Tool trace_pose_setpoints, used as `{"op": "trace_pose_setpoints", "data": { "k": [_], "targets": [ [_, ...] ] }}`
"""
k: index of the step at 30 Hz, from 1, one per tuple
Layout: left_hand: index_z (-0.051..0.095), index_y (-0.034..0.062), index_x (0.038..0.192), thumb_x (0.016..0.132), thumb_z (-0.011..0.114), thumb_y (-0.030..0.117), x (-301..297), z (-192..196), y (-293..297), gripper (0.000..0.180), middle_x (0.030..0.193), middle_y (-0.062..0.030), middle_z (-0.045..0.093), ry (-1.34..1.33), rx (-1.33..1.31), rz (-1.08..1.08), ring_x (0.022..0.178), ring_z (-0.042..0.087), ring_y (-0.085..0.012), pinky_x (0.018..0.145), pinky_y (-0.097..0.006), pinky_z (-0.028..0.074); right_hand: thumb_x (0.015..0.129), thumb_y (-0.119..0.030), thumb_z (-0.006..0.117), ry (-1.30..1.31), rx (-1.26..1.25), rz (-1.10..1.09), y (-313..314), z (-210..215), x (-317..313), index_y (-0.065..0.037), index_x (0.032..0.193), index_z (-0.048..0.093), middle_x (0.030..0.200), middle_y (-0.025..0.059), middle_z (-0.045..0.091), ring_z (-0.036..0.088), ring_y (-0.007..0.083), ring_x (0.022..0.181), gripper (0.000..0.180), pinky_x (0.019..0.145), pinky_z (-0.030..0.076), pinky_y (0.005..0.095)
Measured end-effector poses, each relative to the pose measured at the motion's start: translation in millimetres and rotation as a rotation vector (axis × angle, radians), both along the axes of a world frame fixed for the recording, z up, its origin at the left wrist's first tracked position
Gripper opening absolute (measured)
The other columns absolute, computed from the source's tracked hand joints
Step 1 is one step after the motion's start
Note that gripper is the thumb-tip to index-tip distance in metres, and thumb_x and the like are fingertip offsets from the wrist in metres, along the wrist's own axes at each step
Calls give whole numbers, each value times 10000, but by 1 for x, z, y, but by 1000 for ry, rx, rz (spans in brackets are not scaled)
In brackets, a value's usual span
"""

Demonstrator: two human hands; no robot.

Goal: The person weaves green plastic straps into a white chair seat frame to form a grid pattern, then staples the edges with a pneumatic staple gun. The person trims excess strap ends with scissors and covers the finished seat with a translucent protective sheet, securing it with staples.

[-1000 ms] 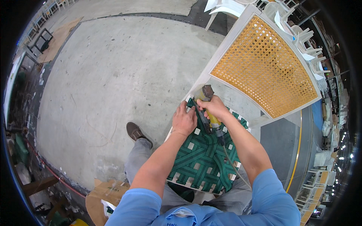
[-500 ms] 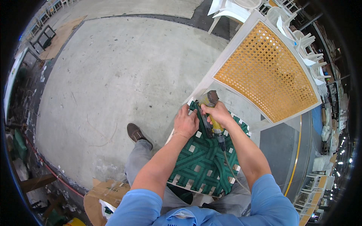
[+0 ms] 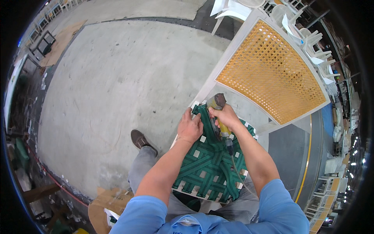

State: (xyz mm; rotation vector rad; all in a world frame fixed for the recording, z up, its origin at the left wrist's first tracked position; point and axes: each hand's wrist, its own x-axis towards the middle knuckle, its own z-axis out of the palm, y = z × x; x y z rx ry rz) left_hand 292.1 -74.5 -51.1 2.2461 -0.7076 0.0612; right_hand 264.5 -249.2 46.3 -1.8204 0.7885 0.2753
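Observation:
A white chair frame lies tilted across my lap, its seat woven with green webbing. My right hand is wrapped round the handle of a yellow and black air staple gun, a hose running from its lower end. The gun's long dark magazine lies over the webbing near the seat's far left corner. My left hand is closed at the seat's left edge, its fingertips pinching the webbing strap beside the gun. The gun's nose against the strap is hard to make out.
The chair's cane back panel rises at the right. White chairs are stacked behind it. A cardboard box stands by my left leg, and a red hose runs along the floor at the left.
The whole view has shifted slightly. The staple gun sits a little lower and apart from the corner, where more of the strap's end shows. Both hands keep their holds.

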Motion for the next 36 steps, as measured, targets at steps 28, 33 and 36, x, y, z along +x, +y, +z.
{"op": "trace_pose_setpoints", "data": {
  "k": [28, 33, 36],
  "targets": [
    [680, -44, 1127, 1064, 538, 222, -126, 55, 49, 308, 1018, -185, 744, 248, 64, -304, 888, 701, -318, 818, -412, 550, 945, -372, 776, -130, 245, -1450, 59, 105, -725, -78, 1226, 628, 981, 52, 647, 664, 215, 731, 433, 593, 555, 378],
    [598, -11, 1307, 1063, 554, 449, -257, 72, 93, 522, 1114, -164, 734, 1839, 295, -399, 957, 722, -250, 848, -375, 582, 932, -444, 773, -110, 488, -1437, 17, 56, -734, -60, 1101, 661, 919, 49, 661, 662, 220, 757, 435, 680, 570, 391],
    [487, -7, 1420, 1043, 575, 512, -254, 64, 94, 647, 1359, -204, 611, 2053, 127, -90, 1199, 633, -373, 1039, -484, 509, 930, -415, 772, 297, 64, -1284, -14, 54, -716, -35, 1086, 704, 910, 75, 693, 667, 244, 762, 416, 711, 555, 409]
  ]
}}
